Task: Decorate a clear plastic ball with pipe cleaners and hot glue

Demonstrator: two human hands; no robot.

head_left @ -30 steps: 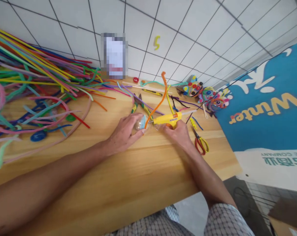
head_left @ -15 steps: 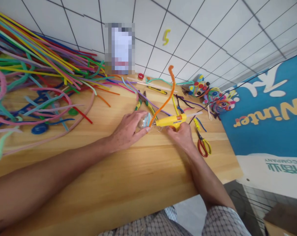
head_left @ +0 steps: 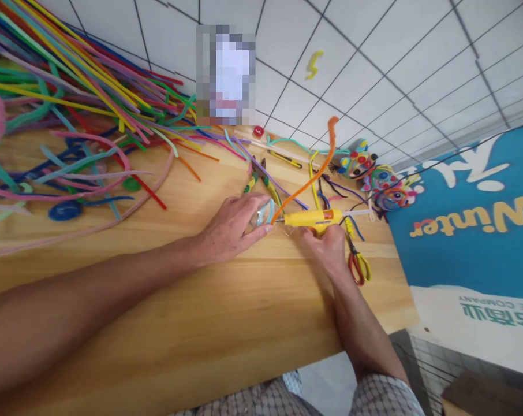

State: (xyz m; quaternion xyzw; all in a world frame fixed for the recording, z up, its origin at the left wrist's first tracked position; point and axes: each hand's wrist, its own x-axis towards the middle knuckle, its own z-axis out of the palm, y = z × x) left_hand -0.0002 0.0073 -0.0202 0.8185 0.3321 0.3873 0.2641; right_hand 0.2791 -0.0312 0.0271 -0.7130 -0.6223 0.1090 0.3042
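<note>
- I saw tangled, multicoloured fuzzy pipe cleaners (head_left: 83,75), cut off at left.
- The left hand (head_left: 233,228) grasped a clear, blue-banded rounded object (head_left: 265,212), partly hidden.
- Between the hands rose a fuzzy orange stem (head_left: 329,156); I couldn't make out its foot.
- The right hand (head_left: 328,245) gripped a yellow glue gun (head_left: 309,218), handle covered.
</note>
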